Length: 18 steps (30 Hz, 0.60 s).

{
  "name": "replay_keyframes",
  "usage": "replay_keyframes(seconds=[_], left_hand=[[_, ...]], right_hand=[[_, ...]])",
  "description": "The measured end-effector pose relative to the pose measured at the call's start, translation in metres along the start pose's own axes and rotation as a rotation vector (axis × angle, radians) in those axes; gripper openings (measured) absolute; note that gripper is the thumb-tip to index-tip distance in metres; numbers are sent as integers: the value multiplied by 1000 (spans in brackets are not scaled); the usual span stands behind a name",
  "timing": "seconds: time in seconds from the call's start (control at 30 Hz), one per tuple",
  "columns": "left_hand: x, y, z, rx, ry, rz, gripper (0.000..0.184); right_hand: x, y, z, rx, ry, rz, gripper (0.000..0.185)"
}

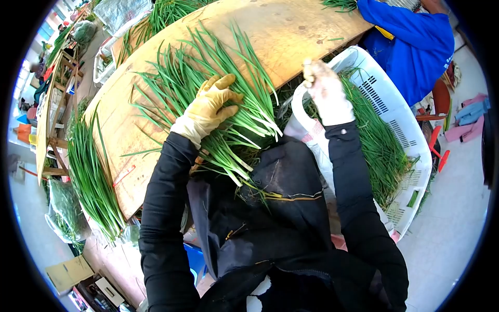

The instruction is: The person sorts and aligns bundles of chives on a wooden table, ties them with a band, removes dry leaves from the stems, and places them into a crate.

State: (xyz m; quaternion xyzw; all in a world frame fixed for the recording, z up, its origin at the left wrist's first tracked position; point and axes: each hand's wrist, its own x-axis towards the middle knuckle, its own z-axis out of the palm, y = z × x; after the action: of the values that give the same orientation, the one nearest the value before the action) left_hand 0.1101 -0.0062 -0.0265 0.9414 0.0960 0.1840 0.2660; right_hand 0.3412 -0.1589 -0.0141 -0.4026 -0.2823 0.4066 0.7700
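Observation:
My left hand (214, 100), in a yellowish glove, rests on a loose spread of long green garlic chives (179, 78) at the table's near edge. Its fingers are apart and lie over the stalks. The pale stem ends (241, 165) point toward my lap. Off to the right, my right hand (323, 86), gloved too, is raised beside the rim of a white plastic basket (375, 96). It is smeared by motion, with the fingers curled, and whether they hold anything does not show. More green leaves (371, 148) fill the basket.
The wooden table (291, 34) curves across the front. A bundle of chives (91, 171) hangs over its left edge. A person in a blue sleeve (416, 41) sits at the far right. A red stool leg (439, 148) and a plastic bag of greens (67, 208) stand at the sides.

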Motion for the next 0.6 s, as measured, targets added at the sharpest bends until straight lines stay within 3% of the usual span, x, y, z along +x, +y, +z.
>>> replay_keyframes(seconds=[0.07, 0.1, 0.13, 0.2, 0.23, 0.27, 0.33, 0.4, 0.47, 0.5, 0.53, 0.6], left_hand=[[0, -3, 1, -37, 3, 11, 25], [1, -4, 1, -68, 8, 20, 26], [1, -5, 2, -68, 12, 19, 26], [3, 3, -2, -25, 2, -23, 29], [2, 14, -4, 223, 73, -19, 33], [1, 32, -9, 314, 201, 2, 35], [-14, 68, -19, 235, 375, 82, 35], [-66, 106, -18, -112, 353, -89, 31], [-118, 119, -13, -647, 50, -300, 33], [-142, 119, -5, -681, 41, -457, 35], [-162, 113, 11, -718, 37, -615, 38], [-169, 94, 40, -877, 328, -599, 46]], right_hand=[[-1, -7, -17, 33, -293, 2, 22], [-5, -16, -15, -286, -312, 94, 38], [-3, -9, -23, -564, -180, 273, 46], [-3, 15, -19, -720, -71, 402, 49], [-2, 30, -13, -541, -42, 483, 49], [-3, 39, -13, -697, -142, 377, 38], [-10, 48, 11, -835, -73, 274, 26], [-11, 52, 4, -757, -96, 201, 19], [-22, 46, -6, -643, -106, 251, 18], [-28, 38, -9, -738, -145, 331, 19], [-33, 29, -9, -838, -188, 411, 19], [-33, 31, -6, -789, -158, 389, 39]])
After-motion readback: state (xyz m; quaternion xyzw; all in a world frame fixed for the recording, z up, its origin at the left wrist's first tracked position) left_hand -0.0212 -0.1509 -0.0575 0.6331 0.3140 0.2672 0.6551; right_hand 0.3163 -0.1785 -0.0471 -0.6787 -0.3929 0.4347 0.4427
